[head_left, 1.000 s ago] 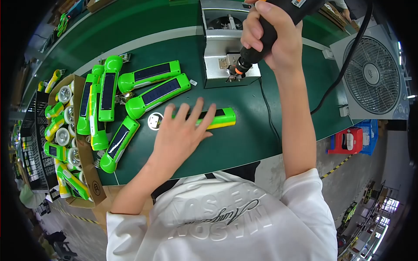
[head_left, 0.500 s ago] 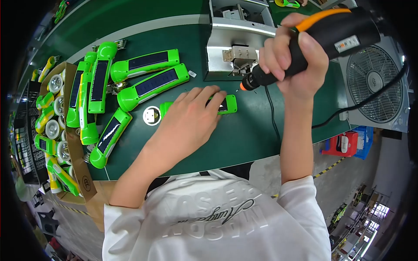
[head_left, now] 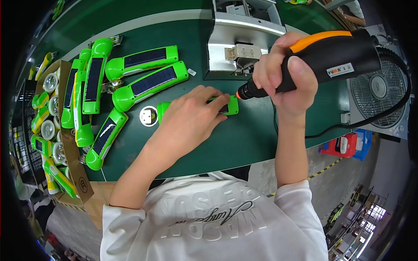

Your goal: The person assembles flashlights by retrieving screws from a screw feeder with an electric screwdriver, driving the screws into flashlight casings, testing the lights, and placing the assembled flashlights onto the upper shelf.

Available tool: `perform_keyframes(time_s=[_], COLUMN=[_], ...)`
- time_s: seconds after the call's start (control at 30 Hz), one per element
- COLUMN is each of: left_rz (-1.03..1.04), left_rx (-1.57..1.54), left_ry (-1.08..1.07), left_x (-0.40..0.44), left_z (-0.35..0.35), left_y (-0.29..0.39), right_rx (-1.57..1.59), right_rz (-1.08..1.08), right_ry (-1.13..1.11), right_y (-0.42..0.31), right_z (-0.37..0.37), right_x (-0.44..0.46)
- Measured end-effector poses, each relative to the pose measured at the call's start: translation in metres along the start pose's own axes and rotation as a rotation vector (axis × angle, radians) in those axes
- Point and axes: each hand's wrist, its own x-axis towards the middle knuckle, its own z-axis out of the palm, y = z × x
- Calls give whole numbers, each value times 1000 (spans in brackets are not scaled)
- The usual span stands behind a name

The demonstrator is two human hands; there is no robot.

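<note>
My right hand (head_left: 289,74) is wrapped round a black and orange electric screwdriver (head_left: 335,58). Its orange tip is beside the right end of a green flashlight (head_left: 233,105) that lies on the green table (head_left: 196,152). Over the middle of that flashlight my left hand (head_left: 191,115) is closed, gripping its body. Left of the flashlight's head lies a round white part (head_left: 148,116). Several more green flashlights with dark panels, one of them here (head_left: 150,85), lie to the left.
A metal machine (head_left: 222,48) stands at the table's back. On the far left is a cardboard box (head_left: 80,174) of flashlights. A grey fan (head_left: 379,87) stands at the right, a red container (head_left: 342,145) below it. The tool's black cable loops at the right. Another person's arm shows at the top right.
The screwdriver has moved from the metal machine to the flashlight's right end and has tilted closer to level. My left hand has closed on the flashlight.
</note>
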Motion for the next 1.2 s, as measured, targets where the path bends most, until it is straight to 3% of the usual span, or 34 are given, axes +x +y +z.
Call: perform_keyframes(time_s=[0.17, 0.27, 0.4, 0.6, 0.9, 1.07, 1.2], left_rz=[5, 6, 14, -159, 84, 68, 90], left_rx=[9, 0, 6, -47, 75, 12, 5], left_ry=[-5, 11, 36, -101, -7, 9, 47], left_x=[0, -1, -2, 2, 16, 16, 13], left_z=[0, 1, 2, -8, -1, 2, 3], left_y=[-1, -2, -3, 5, -5, -10, -14], right_rx=[150, 160, 157, 65, 63, -67, -141], right_rz=[13, -27, -48, -116, -345, -332, -347], right_ry=[115, 6, 21, -32, 124, 200, 123], right_y=[9, 15, 16, 19, -35, -24, -19], right_z=[8, 11, 17, 14, 2, 4, 10], right_x=[-7, -8, -11, -15, 7, 17, 18])
